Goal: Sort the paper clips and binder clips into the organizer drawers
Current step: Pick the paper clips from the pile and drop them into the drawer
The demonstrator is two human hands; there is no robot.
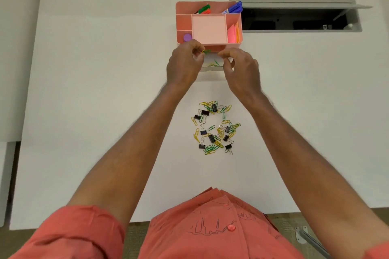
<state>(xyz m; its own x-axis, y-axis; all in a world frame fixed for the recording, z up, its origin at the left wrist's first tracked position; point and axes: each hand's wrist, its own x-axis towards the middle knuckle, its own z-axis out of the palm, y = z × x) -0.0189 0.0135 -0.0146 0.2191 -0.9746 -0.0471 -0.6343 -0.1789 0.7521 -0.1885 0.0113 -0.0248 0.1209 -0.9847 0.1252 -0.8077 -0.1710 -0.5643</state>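
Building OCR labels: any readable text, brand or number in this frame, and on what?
None readable.
Blue marker in the organizer: white label with print, too blurred to read.
Shirt: line drawing only, no letters made out.
Sticky notes: blank as far as seen.

One cam only, worn on the person's head, wide-angle, so no 2nd view to overlap with. It looks steeply down and fwd over the white desk [84,111]. Near edge of frame catches the person's own shirt front [210,227]; both forearms run up from the bottom corners toward the centre. Far end shows the desk's back edge, w/ the pink organizer [208,23] set centre-far and an open cable hatch [294,17] to its right. The clip pile [215,128] sits mid-frame. Lens bends straight edges at the sides. Floor shows at bottom, near side.
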